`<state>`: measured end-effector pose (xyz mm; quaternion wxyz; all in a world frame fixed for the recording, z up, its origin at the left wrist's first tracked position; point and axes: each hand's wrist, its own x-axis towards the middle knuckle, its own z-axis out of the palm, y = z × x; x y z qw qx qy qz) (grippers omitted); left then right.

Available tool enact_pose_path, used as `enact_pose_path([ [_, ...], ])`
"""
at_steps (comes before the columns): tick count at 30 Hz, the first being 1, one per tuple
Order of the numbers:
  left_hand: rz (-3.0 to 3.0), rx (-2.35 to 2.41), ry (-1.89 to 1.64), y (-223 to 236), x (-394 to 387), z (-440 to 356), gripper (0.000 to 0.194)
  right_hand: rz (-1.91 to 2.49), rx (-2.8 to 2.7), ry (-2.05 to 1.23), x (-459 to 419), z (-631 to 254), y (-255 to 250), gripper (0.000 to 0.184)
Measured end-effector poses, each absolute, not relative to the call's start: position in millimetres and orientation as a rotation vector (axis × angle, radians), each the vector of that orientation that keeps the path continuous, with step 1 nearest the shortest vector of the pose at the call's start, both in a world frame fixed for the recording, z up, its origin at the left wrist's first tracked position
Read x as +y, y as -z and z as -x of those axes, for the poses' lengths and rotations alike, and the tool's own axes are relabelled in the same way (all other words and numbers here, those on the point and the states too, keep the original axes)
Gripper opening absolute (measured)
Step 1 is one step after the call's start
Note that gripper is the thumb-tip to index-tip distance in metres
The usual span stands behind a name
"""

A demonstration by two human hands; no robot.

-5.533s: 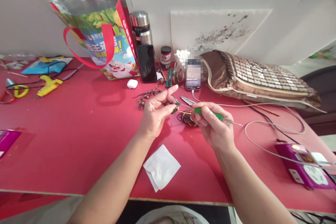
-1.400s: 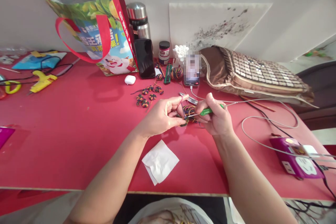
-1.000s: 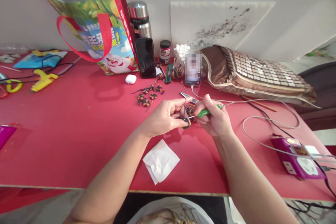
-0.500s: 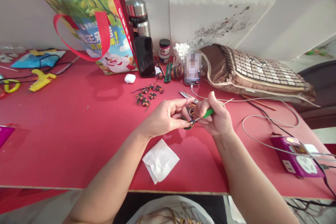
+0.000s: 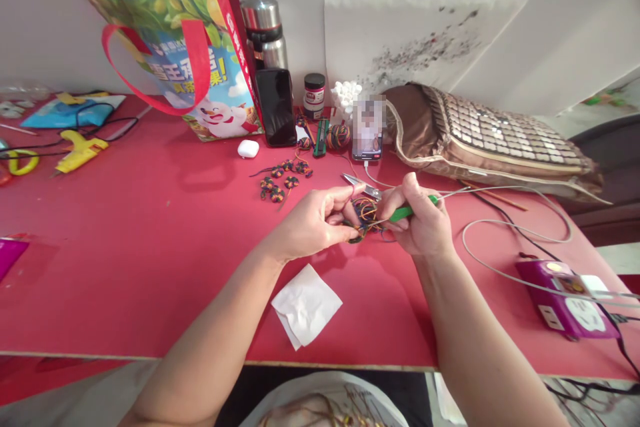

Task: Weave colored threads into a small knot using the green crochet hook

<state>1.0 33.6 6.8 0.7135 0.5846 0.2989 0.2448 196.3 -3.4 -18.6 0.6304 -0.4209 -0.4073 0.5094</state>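
Note:
My left hand (image 5: 320, 221) is closed, pinching a small dark multicoloured crochet piece (image 5: 356, 237) between thumb and fingers; a strand loops over its index finger. In my right hand (image 5: 423, 220) is a crochet hook with a green handle (image 5: 401, 213), its thin metal shaft pointing left to the piece. Whether the tip is inside a stitch is too small to tell. Loose multicoloured yarn (image 5: 367, 210) lies tangled between the hands. Scissors (image 5: 364, 187) rest just behind it, partly hidden. Several finished-looking crochet flowers (image 5: 277, 194) lie farther back on the left.
A folded white tissue (image 5: 307, 307) lies in front of me on the red table (image 5: 150, 267). Behind stand a dark phone (image 5: 277, 108), a lit phone (image 5: 367, 140), a yarn ball (image 5: 339, 137) and a shopping bag (image 5: 220, 93). A purple power strip (image 5: 565, 300) and cables are at right.
My right hand has moved slightly right with the crochet hook, and more of the green handle and tangled yarn shows. My left hand stays nearly in place.

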Motion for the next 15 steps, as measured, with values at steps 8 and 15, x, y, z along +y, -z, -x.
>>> enact_pose_path([
  [8, -1.326, 0.782, -0.583, -3, 34, -4, 0.087, 1.034, -1.026, -1.002, -7, -200, 28, 0.057],
  [15, -1.273, 0.989, -0.659, 2, 38, -11, 0.088, 1.249, -1.302, -0.533, -18, -188, 17, 0.064],
])
